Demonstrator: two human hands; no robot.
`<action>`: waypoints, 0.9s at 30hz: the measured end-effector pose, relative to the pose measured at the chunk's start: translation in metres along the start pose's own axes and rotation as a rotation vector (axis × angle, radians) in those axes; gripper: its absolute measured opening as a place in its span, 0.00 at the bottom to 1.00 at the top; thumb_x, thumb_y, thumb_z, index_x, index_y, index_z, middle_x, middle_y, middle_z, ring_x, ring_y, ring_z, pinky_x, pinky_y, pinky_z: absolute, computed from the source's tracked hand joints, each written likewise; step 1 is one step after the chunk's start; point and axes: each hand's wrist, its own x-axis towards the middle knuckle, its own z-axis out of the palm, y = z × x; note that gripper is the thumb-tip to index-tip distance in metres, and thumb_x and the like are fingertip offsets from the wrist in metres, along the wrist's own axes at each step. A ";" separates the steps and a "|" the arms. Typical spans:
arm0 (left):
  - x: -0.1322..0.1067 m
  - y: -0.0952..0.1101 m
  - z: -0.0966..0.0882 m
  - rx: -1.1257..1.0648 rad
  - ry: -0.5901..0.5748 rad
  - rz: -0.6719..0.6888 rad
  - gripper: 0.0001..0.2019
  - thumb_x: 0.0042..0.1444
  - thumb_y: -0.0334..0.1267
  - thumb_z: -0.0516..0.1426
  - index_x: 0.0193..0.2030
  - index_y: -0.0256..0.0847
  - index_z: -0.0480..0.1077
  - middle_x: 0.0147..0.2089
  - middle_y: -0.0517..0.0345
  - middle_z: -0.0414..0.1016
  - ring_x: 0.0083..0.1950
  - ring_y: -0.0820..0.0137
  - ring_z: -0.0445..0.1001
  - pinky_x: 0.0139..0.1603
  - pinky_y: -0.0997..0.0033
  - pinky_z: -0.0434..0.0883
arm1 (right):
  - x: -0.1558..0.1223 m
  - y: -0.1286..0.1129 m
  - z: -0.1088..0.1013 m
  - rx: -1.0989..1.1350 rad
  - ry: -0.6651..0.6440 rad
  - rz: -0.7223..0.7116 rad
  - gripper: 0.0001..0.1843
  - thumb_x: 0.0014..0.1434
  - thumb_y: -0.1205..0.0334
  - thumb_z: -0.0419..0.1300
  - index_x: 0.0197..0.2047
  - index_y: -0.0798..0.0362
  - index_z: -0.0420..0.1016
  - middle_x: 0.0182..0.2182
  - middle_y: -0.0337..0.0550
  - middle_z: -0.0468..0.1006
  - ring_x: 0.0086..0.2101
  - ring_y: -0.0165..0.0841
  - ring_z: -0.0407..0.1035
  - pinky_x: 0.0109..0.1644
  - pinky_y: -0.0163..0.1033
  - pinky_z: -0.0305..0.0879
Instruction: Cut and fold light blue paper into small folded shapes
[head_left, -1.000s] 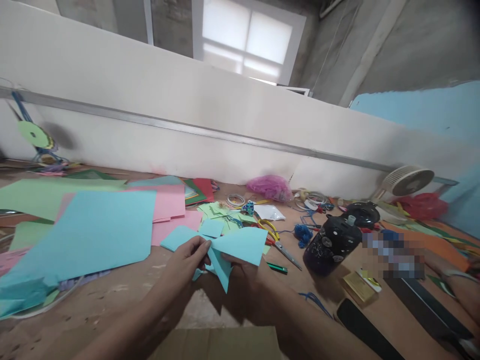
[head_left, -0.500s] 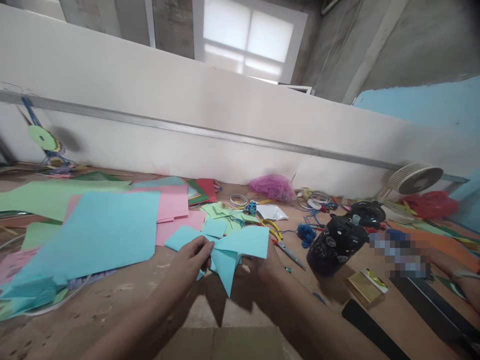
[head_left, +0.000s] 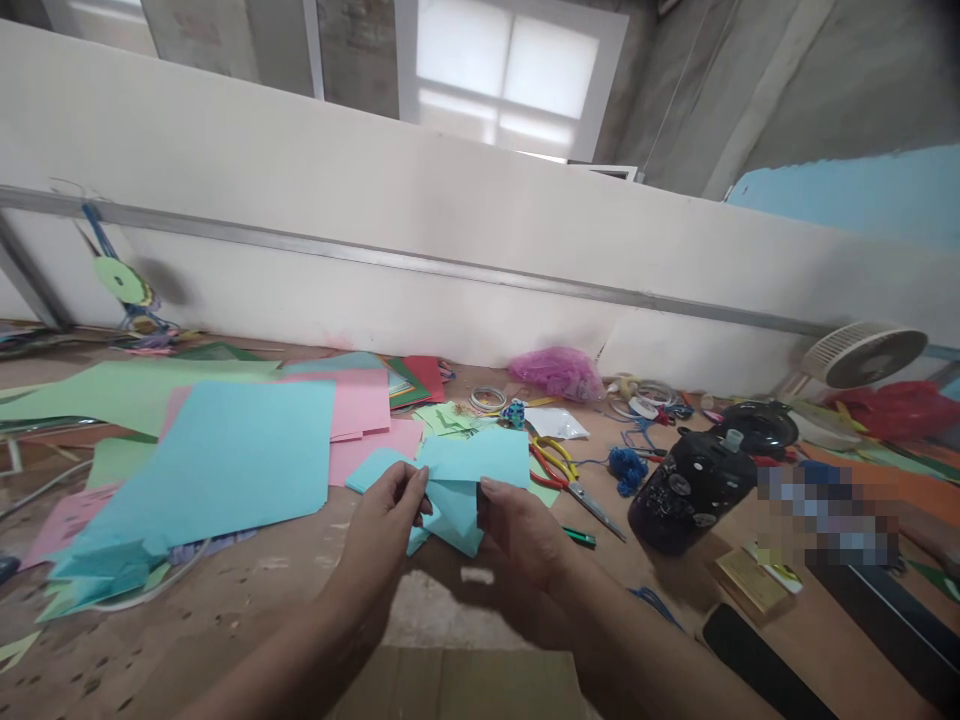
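Both of my hands hold a folded light blue paper piece [head_left: 465, 480] just above the wooden table [head_left: 247, 590]. My left hand [head_left: 386, 525] pinches its left side with thumb and fingertips closed. My right hand [head_left: 525, 530] grips its right side, thumb on top. The paper is bunched into several folds between the hands, with a flat flap standing up behind them.
Large light blue [head_left: 217, 460], pink [head_left: 356, 405] and green [head_left: 120, 385] paper sheets lie to the left. Scissors with yellow handles [head_left: 566, 475], a black jar [head_left: 694, 490], blue yarn [head_left: 626, 465], a pink bag [head_left: 559, 372] and a small fan [head_left: 862, 355] sit to the right. A white wall runs behind.
The paper's right flap and its downward point have been folded inward, so the piece is more compact. My right hand has come up onto the paper's right side.
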 end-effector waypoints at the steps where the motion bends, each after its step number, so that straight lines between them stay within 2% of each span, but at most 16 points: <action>1: -0.001 0.001 0.001 0.004 -0.004 0.004 0.17 0.56 0.52 0.54 0.25 0.44 0.62 0.22 0.64 0.67 0.26 0.69 0.66 0.29 0.72 0.63 | -0.001 0.001 0.000 0.024 -0.002 0.032 0.18 0.55 0.48 0.61 0.40 0.53 0.78 0.30 0.46 0.81 0.34 0.40 0.75 0.39 0.44 0.68; 5: -0.006 0.002 0.005 0.010 -0.072 -0.005 0.16 0.57 0.51 0.54 0.25 0.43 0.62 0.23 0.64 0.68 0.27 0.69 0.66 0.30 0.72 0.63 | -0.001 0.004 0.004 0.115 0.067 0.090 0.20 0.53 0.49 0.64 0.43 0.55 0.76 0.33 0.47 0.81 0.32 0.40 0.75 0.38 0.44 0.69; 11: -0.011 0.006 0.009 -0.036 -0.215 -0.015 0.16 0.58 0.50 0.53 0.25 0.43 0.63 0.24 0.63 0.68 0.29 0.69 0.66 0.33 0.71 0.64 | 0.002 -0.002 0.012 0.259 0.166 0.142 0.17 0.53 0.55 0.64 0.43 0.56 0.75 0.33 0.48 0.81 0.31 0.40 0.75 0.36 0.46 0.72; 15: -0.011 0.009 0.006 -0.030 -0.235 -0.049 0.16 0.59 0.51 0.52 0.27 0.42 0.64 0.26 0.63 0.69 0.31 0.69 0.67 0.34 0.71 0.64 | -0.001 -0.007 0.017 0.310 0.222 0.154 0.18 0.53 0.57 0.65 0.45 0.55 0.74 0.34 0.48 0.82 0.31 0.39 0.76 0.35 0.44 0.73; 17: -0.010 0.009 0.006 -0.036 -0.235 -0.062 0.16 0.58 0.51 0.53 0.27 0.42 0.64 0.26 0.63 0.69 0.31 0.68 0.68 0.35 0.71 0.64 | -0.001 -0.010 0.019 0.292 0.270 0.157 0.16 0.52 0.59 0.65 0.44 0.55 0.75 0.34 0.47 0.82 0.30 0.38 0.76 0.35 0.44 0.74; 21: -0.006 0.003 0.005 -0.073 -0.263 -0.073 0.16 0.57 0.51 0.55 0.26 0.41 0.64 0.25 0.62 0.70 0.30 0.69 0.67 0.33 0.71 0.64 | 0.001 -0.013 0.018 0.197 0.344 0.074 0.12 0.48 0.63 0.68 0.38 0.55 0.75 0.30 0.45 0.82 0.27 0.37 0.75 0.33 0.42 0.74; 27: -0.001 0.003 -0.001 -0.118 -0.331 -0.124 0.16 0.55 0.51 0.56 0.26 0.41 0.67 0.24 0.62 0.71 0.28 0.70 0.67 0.32 0.73 0.64 | -0.001 -0.013 0.018 0.113 0.340 0.126 0.10 0.50 0.58 0.65 0.33 0.56 0.75 0.26 0.46 0.81 0.25 0.39 0.75 0.31 0.43 0.73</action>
